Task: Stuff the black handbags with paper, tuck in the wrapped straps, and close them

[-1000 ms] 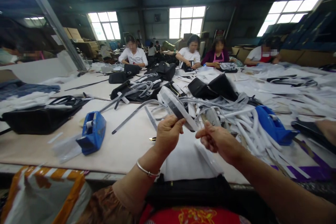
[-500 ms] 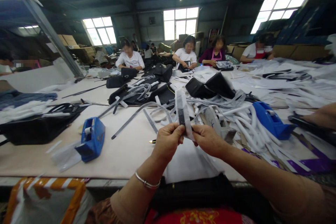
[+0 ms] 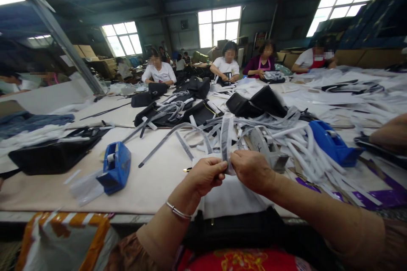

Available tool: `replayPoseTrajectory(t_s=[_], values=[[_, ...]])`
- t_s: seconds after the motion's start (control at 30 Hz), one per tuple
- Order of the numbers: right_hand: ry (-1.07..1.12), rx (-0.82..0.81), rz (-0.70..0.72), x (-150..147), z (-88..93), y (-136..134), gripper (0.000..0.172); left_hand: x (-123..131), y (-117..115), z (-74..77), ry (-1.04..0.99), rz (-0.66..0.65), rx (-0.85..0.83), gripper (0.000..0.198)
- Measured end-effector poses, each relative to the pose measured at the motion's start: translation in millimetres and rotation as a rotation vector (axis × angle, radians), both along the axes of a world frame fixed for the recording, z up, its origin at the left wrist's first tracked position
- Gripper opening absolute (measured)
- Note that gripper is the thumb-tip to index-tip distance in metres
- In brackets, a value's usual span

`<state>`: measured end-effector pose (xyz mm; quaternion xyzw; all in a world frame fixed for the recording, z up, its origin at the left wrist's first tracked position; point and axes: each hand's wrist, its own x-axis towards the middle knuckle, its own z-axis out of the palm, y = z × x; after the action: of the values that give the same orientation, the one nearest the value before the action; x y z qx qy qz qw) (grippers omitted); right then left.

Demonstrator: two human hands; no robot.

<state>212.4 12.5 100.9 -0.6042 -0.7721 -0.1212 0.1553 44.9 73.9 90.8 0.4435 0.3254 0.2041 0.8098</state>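
A dark strap wrapped in translucent white film (image 3: 226, 135) stands upright in front of me, held from both sides. My left hand (image 3: 208, 173) is closed on its lower end, thumb on top. My right hand (image 3: 251, 169) is closed at the strap's right edge, fingers curled on the film wrap. Below the hands lies a white sheet (image 3: 230, 199) over a black bag (image 3: 235, 228) at the table's front edge. A small gold-tipped piece (image 3: 187, 170) shows just left of my left hand.
Blue tape dispensers (image 3: 116, 167) (image 3: 333, 144) stand left and right, a grey one (image 3: 265, 146) beyond my right hand. White tubes (image 3: 307, 156), wrapped straps (image 3: 171, 135) and black bags (image 3: 51, 152) cover the table. An orange-taped sack (image 3: 28, 241) hangs front left. Several co-workers sit opposite; another person's arm (image 3: 391, 131) reaches in right.
My right hand has turned and curled more tightly against the film edge, closer to the left hand. The strap has shifted slightly right and down. The view has swung slightly.
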Motion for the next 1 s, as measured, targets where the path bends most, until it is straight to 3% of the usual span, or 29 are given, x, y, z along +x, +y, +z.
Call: replayPoseTrajectory(t_s=[0.13, 0.27, 0.43, 0.57, 0.67, 0.77, 0.83, 0.9, 1.0], values=[[0.174, -0.092, 0.067, 9, -2.3, 3, 0.019, 1, 0, -3.1, 0.025, 0.058, 0.057, 0.046], [0.544, -0.076, 0.078, 20, 10.9, -1, 0.029, -2, 1, -4.1, 0.067, 0.262, 0.316, 0.033], [1.242, -0.509, -0.019, 7, 18.1, -4, 0.034, 1, -12, -5.1, 0.16, 0.406, 0.854, 0.015], [1.654, -0.605, -0.127, -8, 12.0, 1, 0.042, 3, -24, -7.0, 0.16, 0.396, 1.003, 0.021], [1.498, -0.508, -0.076, -11, 8.6, 0, 0.034, -4, -21, -4.8, 0.096, 0.245, 0.782, 0.023], [1.0, -0.273, 0.051, -9, 4.0, -4, 0.032, -10, -14, -1.4, -0.09, 0.078, 0.32, 0.037], [0.688, -0.12, 0.155, -8, 0.1, -6, 0.032, -8, -11, -0.9, -0.172, 0.09, 0.094, 0.043], [0.493, -0.031, 0.238, -8, -2.5, -8, 0.028, -3, -11, -1.8, -0.205, 0.166, -0.024, 0.047], [0.488, -0.047, 0.263, -6, -0.7, -9, 0.025, 3, -14, -3.9, -0.21, 0.262, -0.033, 0.043]])
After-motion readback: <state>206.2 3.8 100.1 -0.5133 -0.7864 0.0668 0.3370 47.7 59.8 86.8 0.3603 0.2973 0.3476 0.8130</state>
